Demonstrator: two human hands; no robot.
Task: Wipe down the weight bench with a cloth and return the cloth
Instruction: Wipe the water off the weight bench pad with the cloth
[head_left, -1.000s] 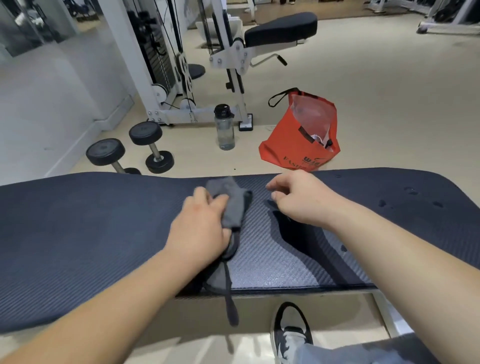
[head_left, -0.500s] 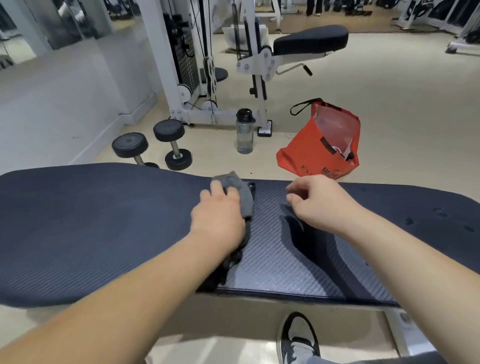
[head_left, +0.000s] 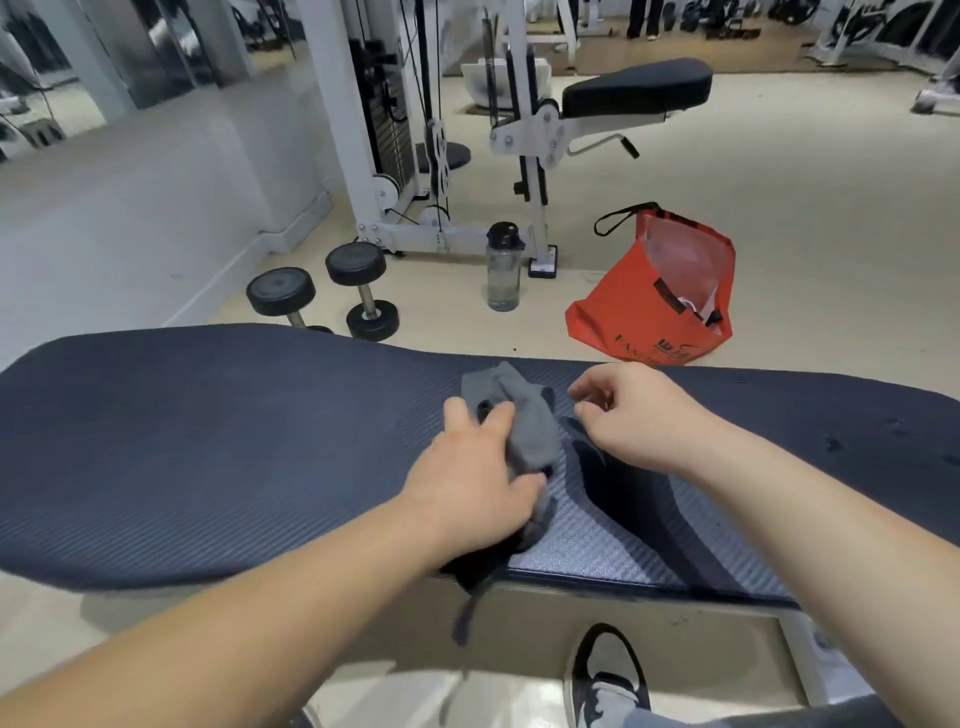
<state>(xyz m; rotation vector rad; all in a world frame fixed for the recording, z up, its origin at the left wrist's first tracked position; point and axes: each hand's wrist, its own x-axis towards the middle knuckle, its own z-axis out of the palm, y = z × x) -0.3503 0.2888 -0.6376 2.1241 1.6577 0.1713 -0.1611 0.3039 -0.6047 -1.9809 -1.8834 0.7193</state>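
Note:
The dark blue padded weight bench (head_left: 182, 441) runs across the view from left to right. A crumpled grey cloth (head_left: 524, 426) lies on its middle, one strip hanging over the near edge. My left hand (head_left: 478, 478) presses down on the cloth and grips it. My right hand (head_left: 634, 415) hovers just right of the cloth with fingers loosely curled and nothing in them; whether it touches the pad is unclear.
Beyond the bench on the floor stand a red shopping bag (head_left: 654, 306), a clear water bottle (head_left: 504, 270) and two black dumbbells (head_left: 332, 296). A white cable machine (head_left: 395, 130) with a black seat (head_left: 639, 93) stands behind. My shoe (head_left: 608, 675) is under the near edge.
My left hand has slid the cloth a little farther across the pad, away from me. My right hand stays beside it. The camera has tilted up, showing more of the gym.

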